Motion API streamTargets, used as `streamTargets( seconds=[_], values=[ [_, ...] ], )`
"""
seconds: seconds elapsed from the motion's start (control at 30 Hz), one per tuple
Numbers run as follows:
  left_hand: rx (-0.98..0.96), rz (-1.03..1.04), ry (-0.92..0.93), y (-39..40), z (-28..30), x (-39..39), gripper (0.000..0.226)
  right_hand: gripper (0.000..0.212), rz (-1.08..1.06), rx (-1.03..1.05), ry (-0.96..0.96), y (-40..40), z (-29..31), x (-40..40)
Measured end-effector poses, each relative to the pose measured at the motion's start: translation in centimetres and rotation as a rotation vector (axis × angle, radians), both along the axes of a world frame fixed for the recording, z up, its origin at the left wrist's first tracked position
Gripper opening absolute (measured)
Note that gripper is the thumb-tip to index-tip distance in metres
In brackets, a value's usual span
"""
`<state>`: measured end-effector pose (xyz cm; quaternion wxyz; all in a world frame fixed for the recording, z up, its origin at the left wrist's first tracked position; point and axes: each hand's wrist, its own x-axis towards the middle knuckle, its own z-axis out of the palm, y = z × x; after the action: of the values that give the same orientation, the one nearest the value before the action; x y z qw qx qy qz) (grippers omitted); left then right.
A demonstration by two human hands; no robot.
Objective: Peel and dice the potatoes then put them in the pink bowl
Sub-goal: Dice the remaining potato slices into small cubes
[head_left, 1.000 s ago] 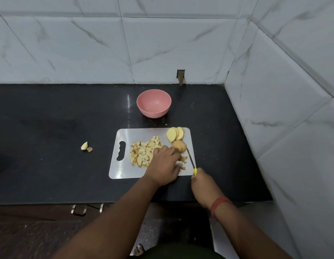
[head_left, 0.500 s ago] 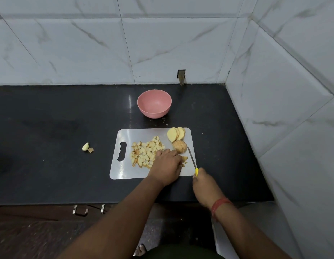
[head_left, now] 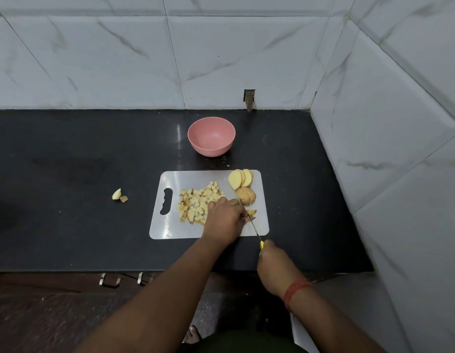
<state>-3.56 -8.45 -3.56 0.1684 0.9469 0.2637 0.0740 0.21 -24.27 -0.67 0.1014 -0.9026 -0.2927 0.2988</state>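
- The white cutting board (head_left: 170,179) lies on the black worktop (head_left: 68,154), and everything else is placed from it.
- On the middle of the board sits a heap of diced potato (head_left: 196,203), skin showing on some of the cubes.
- At the board's far right corner, a fan of pale potato slices (head_left: 239,178) leans together.
- Just nearer than those slices sits a potato chunk (head_left: 245,196) with its skin on.
- The left hand (head_left: 225,219) is down on the near right part of the board, fingers curled over a small potato piece (head_left: 252,212) and pinning it; how much of it the fingers cover I cannot tell.
- The right hand (head_left: 274,266) hangs off the board's near right edge, clenched round the yellow handle of the knife (head_left: 255,231).
- The blade angles in across the board's near right corner, its tip right at the left fingers and the small piece.
- Beyond the board's far edge stands the pink bowl (head_left: 211,136), apart from the board.
- Well left of the board, two potato scraps (head_left: 119,195) lie together on the worktop.
- A red thread band (head_left: 295,289) circles the right wrist.
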Motion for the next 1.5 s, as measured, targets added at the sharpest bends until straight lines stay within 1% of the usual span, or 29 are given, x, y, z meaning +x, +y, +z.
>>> streamTargets(
  seconds=[0.37,0.5,0.57,0.63,0.67,0.77,0.8,0.87,0.93,1.0,1.13,1.3,1.4,1.5],
  values=[
    [0.036,-0.012,0.029,-0.1,0.2,0.0,0.017,0.022,0.012,-0.075,0.090,0.4,0.3,0.1],
    [0.068,-0.018,0.031,-0.2,0.1,0.1,0.018,0.025,0.020,-0.105,0.084,-0.7,0.5,0.0],
    [0.074,-0.018,0.028,-0.3,0.1,0.1,0.019,0.023,0.021,-0.104,0.090,-1.3,0.5,0.0],
    [0.091,-0.024,0.029,-0.4,0.1,0.0,0.019,0.012,0.024,-0.096,0.093,-1.6,0.5,0.2],
    [0.113,-0.032,0.023,-0.5,0.0,-0.1,0.019,0.007,0.017,-0.077,0.089,-1.7,0.7,0.3],
    [0.207,-0.065,-0.029,-0.8,-0.5,-0.5,0.015,0.013,-0.087,0.055,0.056,-1.8,1.4,1.3],
    [0.248,-0.103,-0.050,-0.8,-0.6,-0.5,0.017,0.015,-0.132,0.120,0.048,-1.9,1.8,1.7],
    [0.324,-0.248,-0.070,-0.8,-0.9,0.0,0.029,0.015,-0.191,0.242,0.037,-1.8,2.6,2.5],
    [0.379,-0.404,-0.025,-0.8,-0.8,0.9,0.037,0.016,-0.201,0.307,0.030,-1.5,3.1,2.9],
    [0.433,-0.458,0.063,-0.6,-0.6,1.4,0.032,0.017,-0.177,0.311,0.023,-1.3,3.3,2.9],
    [0.496,-0.416,0.090,0.4,-0.8,0.7,0.018,0.016,-0.133,0.287,0.032,-1.3,3.2,2.8],
    [0.540,-0.257,0.120,2.4,-1.2,-0.9,0.018,0.016,-0.098,0.258,0.008,-0.9,3.1,3.0],
    [0.516,-0.141,0.119,3.0,-1.1,-1.2,0.018,0.016,-0.083,0.247,0.015,-0.3,3.2,3.0],
    [0.434,-0.049,0.082,2.8,-1.0,-0.7,0.015,0.017,-0.073,0.254,0.028,0.4,3.3,3.0]
  ],
)
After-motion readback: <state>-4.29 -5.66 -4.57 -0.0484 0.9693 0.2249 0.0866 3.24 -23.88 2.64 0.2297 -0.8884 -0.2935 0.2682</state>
